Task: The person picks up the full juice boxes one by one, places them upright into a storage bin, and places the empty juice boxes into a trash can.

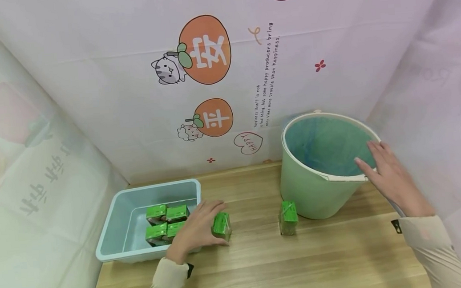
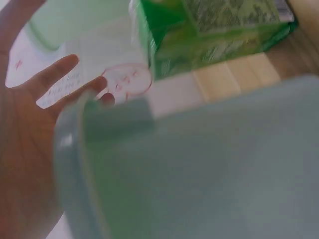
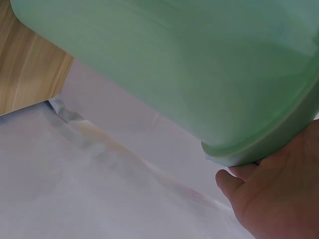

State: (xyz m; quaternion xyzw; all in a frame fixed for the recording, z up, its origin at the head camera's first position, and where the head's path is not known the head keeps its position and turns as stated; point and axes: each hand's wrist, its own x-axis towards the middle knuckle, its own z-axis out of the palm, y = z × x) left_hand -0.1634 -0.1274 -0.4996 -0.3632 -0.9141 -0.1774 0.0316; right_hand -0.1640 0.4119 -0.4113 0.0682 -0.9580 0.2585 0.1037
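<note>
My left hand (image 1: 198,229) is spread around a green drink carton (image 1: 222,225), with thumb and fingers apart. In the left wrist view the carton (image 2: 214,35) lies beyond the spread fingers (image 2: 60,72), and a gap shows between them. Over the right rim of a pale green bucket (image 1: 318,191) rests my right hand (image 1: 393,177), its fingers fairly straight. In the right wrist view that hand (image 3: 279,194) touches the bucket's rim (image 3: 259,149). A second upright carton (image 1: 288,218), with a straw on it, stands beside the bucket.
A light blue tray (image 1: 112,232) at the left holds several green cartons (image 1: 156,211). Everything stands on a wooden table (image 1: 255,267). Printed white cloth (image 1: 131,102) hangs behind and along both sides. The bucket stands close to the back and right cloth.
</note>
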